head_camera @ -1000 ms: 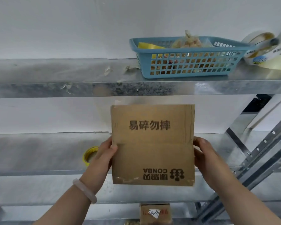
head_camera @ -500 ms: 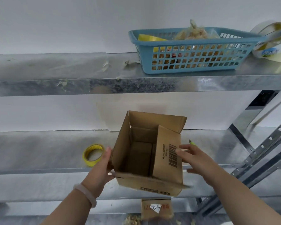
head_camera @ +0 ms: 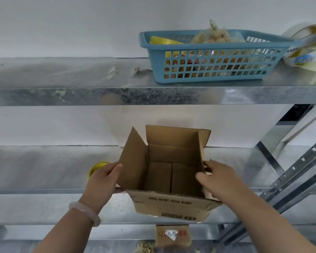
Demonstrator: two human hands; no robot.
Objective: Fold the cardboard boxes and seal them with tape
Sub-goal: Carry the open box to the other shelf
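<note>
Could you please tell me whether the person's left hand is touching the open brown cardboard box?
Touching. The head view shows the left hand holding the open brown cardboard box, its thumb overlapping the left flap's edge with no gap.

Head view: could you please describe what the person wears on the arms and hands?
No sleeves or gloves show. The wrist of the left hand carries a smooth, pale, milky bangle; the right hand and its wrist wear nothing visible.

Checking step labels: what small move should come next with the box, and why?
Probably fold the right flap inward: the right hand grips that side, the left hand holds the left flap, and the top flaps of the cardboard box stand open, untaped.
</note>
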